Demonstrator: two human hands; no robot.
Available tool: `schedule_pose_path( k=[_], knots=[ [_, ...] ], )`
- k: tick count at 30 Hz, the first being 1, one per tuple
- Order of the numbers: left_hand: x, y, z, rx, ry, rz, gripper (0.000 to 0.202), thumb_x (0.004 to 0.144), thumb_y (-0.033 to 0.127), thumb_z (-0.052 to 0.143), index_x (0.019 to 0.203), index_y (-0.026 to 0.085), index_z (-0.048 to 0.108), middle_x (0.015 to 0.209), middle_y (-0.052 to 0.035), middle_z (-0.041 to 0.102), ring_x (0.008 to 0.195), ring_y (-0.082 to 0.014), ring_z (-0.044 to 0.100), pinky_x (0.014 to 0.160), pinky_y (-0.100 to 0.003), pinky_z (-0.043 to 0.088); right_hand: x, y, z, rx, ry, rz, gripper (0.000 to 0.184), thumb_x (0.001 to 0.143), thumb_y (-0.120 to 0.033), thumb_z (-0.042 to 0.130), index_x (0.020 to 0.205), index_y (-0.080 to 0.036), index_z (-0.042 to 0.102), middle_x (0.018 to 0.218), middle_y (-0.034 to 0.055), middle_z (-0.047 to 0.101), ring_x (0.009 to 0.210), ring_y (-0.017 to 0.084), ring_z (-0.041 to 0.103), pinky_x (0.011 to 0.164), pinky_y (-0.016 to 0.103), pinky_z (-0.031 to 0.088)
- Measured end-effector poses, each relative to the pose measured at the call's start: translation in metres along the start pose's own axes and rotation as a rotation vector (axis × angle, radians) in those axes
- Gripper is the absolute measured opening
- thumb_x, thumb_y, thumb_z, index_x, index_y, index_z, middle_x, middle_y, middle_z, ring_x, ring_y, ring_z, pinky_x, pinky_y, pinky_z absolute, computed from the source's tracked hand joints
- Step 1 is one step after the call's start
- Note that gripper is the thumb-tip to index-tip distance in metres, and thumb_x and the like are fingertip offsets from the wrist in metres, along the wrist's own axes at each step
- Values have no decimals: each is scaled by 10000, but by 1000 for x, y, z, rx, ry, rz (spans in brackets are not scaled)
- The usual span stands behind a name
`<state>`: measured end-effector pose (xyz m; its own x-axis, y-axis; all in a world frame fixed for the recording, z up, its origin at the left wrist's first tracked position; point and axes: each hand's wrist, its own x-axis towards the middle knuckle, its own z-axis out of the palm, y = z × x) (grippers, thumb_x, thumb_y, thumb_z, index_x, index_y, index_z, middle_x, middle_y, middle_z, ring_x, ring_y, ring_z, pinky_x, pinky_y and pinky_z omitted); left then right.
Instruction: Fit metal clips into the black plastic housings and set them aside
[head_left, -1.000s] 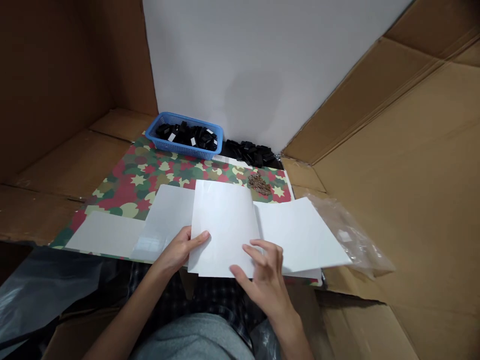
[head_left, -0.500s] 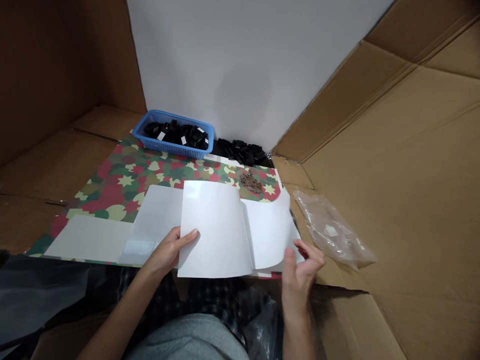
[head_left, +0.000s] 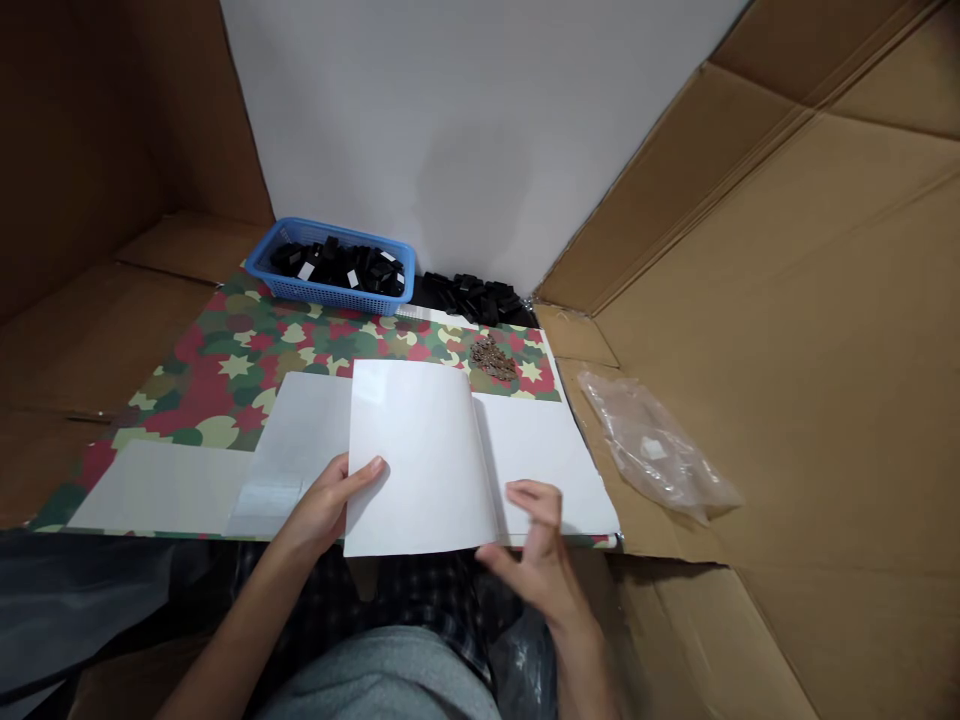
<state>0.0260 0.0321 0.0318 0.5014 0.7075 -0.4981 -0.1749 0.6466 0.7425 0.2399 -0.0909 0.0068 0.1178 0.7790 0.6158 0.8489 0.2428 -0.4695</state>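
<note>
My left hand (head_left: 328, 505) grips the left edge of a stack of white sheets (head_left: 416, 455), thumb on top, holding it slightly raised over the patterned mat (head_left: 247, 355). My right hand (head_left: 538, 555) is at the stack's lower right corner, fingers curled and slightly blurred, touching the edge of the stack. A single white sheet (head_left: 547, 465) lies flat to the right of the stack. More white sheets (head_left: 300, 440) lie to the left, and another white sheet (head_left: 161, 485) lies further left on the mat.
A blue basket (head_left: 330, 265) of black pieces stands at the mat's far edge, with a loose pile of black pieces (head_left: 472, 295) beside it. A small heap of brown metal bits (head_left: 491, 358) lies on the mat. A clear plastic bag (head_left: 652, 445) lies on cardboard at right. Cardboard walls surround the area.
My right hand laid a sheet down flat to the right of the stack, then came back to the stack's lower right corner. My left hand kept its grip.
</note>
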Motion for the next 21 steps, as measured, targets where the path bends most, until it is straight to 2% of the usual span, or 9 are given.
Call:
schedule_pose_path(
  k=[2,3,5,7,9,13,15,17,21],
  knots=[
    [-1,0,1,4,6,0,547,546,471,832,916,92,694,870,-119,748,772,-264,689,663,-296,516,3,-16,5,-28,-160,-98,428,860,-472,548,1197,-257,395,1079,83,453,977,237,495,744,410,531],
    [-1,0,1,3,3,1,548,546,471,831,921,94,694,868,-115,747,773,-263,687,672,-299,514,4,-21,7,-63,-178,-119,414,858,-434,558,1199,-260,402,1089,86,443,987,244,483,756,422,533],
    [0,0,1,-3,-13,-2,522,551,462,829,907,104,698,845,-101,742,756,-252,680,684,-304,507,5,-25,11,-118,-147,-132,365,863,-305,542,1201,-263,410,1095,86,437,983,242,478,773,429,527],
    [1,0,0,-20,-48,18,463,575,458,815,871,120,702,805,-79,732,731,-227,665,692,-298,493,1,-22,17,-75,-74,-93,355,863,-200,493,1204,-258,412,1083,81,453,962,226,502,770,414,521],
    [4,-1,-3,-49,-124,77,421,594,470,796,828,132,706,753,-60,707,704,-198,635,685,-280,474,-6,-14,23,71,65,34,312,865,-178,465,1168,-245,429,1027,71,487,909,208,539,728,383,521],
    [9,-2,-11,-99,-275,176,421,653,507,739,847,133,724,717,-54,646,674,-148,549,640,-231,426,-14,-1,27,346,443,563,217,850,-289,515,1053,-230,465,936,44,519,809,192,555,677,355,513],
    [10,-2,-14,-93,-297,165,446,691,523,701,899,130,732,738,-60,631,702,-148,529,641,-220,414,-9,2,20,425,561,731,228,870,-343,464,1071,-235,457,957,43,525,834,195,557,728,384,519],
    [10,-1,-16,-79,-298,146,460,707,536,681,926,135,734,752,-60,621,735,-157,522,656,-220,408,-2,5,10,495,657,801,298,879,-374,423,1148,-244,426,1012,45,535,890,200,562,816,426,511],
    [10,-1,-16,-70,-287,137,416,755,506,637,929,139,727,754,-58,612,742,-165,519,670,-232,395,1,25,-12,551,784,851,427,823,-347,513,1218,-271,370,1131,40,523,1009,203,556,932,447,463]
  ],
)
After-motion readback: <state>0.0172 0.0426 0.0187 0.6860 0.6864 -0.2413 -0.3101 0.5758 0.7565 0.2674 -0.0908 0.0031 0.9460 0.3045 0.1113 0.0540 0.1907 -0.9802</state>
